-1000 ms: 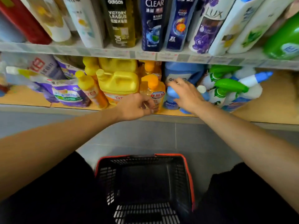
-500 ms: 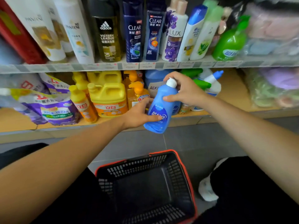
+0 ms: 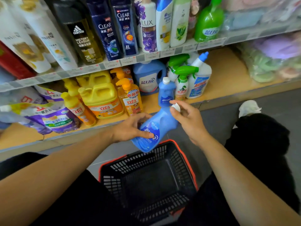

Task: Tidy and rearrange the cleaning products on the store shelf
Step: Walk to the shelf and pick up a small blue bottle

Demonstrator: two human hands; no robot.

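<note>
Off the lower shelf's front edge: blue bottle (image 3: 156, 128) is held in the air, over the back rim of the basket (image 3: 146, 159), clear of the lower shelf (image 3: 228, 75).
Left hand: left hand (image 3: 132, 128) grips the bottle's lower body, thumb across the label face, fingers wrapped behind.
Right hand: right hand (image 3: 189, 119) is at the neck end, thumb and forefinger closed round the white cap (image 3: 175, 107), other fingers loose.
Key relation: bottle lies between the two hands, base at the left hand, cap at the right. The left hand carries the weight; the right only steadies the top.
Long axis: tilted well off upright, running from low near the basket up toward the shelf's front edge.
Pointing: cap points up and right toward the shelf, base points down at the basket, label faces the camera.
Nearest shelf items: second blue bottle (image 3: 166, 93) stands upright at the front edge, just beyond the cap; orange pump bottle (image 3: 130, 98) is to its left, spray bottles (image 3: 182, 82) to its right.
Step, judged: bottle is off the shelf, mid-handling; basket or shelf as destination can't be told.
Next move needs: for the shelf, swing the base down and forward until upright; bare shelf shows between the orange pump bottle and the second blue bottle.
Risk: the cap end could knock the second blue bottle.
</note>
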